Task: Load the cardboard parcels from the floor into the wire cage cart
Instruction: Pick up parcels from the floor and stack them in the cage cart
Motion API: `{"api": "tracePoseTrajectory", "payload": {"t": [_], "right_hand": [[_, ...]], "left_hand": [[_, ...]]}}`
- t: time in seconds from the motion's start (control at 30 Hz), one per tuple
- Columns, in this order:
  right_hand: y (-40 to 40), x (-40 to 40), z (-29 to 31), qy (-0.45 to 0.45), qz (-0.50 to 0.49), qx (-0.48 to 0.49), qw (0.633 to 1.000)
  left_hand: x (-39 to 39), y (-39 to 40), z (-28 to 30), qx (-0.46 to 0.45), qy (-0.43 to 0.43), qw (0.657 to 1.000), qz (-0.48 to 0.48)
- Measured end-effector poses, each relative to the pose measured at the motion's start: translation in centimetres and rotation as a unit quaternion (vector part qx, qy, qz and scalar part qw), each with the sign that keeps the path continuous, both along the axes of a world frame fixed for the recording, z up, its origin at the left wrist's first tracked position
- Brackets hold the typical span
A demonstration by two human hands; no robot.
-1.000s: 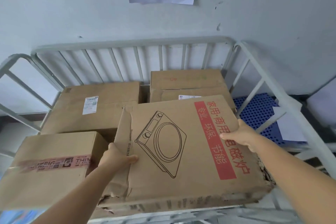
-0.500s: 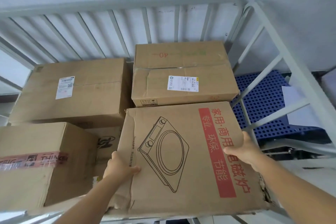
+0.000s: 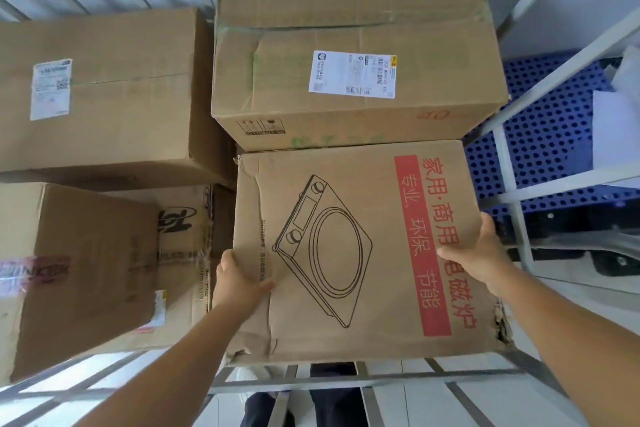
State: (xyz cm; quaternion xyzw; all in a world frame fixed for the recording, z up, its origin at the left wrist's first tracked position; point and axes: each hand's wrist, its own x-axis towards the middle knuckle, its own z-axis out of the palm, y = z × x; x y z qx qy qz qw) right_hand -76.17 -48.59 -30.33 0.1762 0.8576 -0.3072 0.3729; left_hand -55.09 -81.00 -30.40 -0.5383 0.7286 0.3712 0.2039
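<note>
I hold a flat cardboard parcel (image 3: 363, 218) with a drawn cooktop and a red text strip, inside the front right of the wire cage cart (image 3: 346, 383). My left hand (image 3: 239, 282) grips its torn left edge. My right hand (image 3: 474, 256) grips its right edge. The parcel's far edge butts against a box marked "40" with a white label (image 3: 356, 45). Three more boxes fill the left: a labelled one at the back (image 3: 104, 90), a taped one in front (image 3: 76, 274), and a lower one between them (image 3: 187, 246).
The cart's grey bars run along the front (image 3: 104, 388) and the right side (image 3: 512, 204). Beyond the right side lies a blue perforated pallet (image 3: 547, 135) with white paper (image 3: 613, 128) on it. A dark-trousered leg (image 3: 332, 399) shows below the front rail.
The view has tipped down and closer to the cart. The cooktop parcel has sunk lower and moved forward until it meets the "40" box. Both hands keep their grip on its sides.
</note>
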Motion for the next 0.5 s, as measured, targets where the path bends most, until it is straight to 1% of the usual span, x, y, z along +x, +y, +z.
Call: {"api": "tracePoseTrajectory", "payload": {"t": [0.1, 0.23, 0.37, 0.5], "right_hand": [[0.1, 0.0, -1.4, 0.005, -0.004, 0.006, 1.0], [0.2, 0.3, -2.6, 0.014, 0.0, 0.018, 1.0], [0.2, 0.4, -2.8, 0.011, 0.018, 0.042, 0.999], [0.2, 0.4, -2.6, 0.007, 0.035, 0.064, 0.997]], "left_hand": [[-0.1, 0.6, -1.2, 0.005, 0.002, 1.0, -0.004], [-0.4, 0.9, -2.3, -0.016, -0.017, 0.999, -0.041], [-0.7, 1.3, -2.8, -0.044, -0.051, 0.996, -0.056], [-1.1, 1.0, -2.7, -0.047, -0.084, 0.992, -0.078]]}}
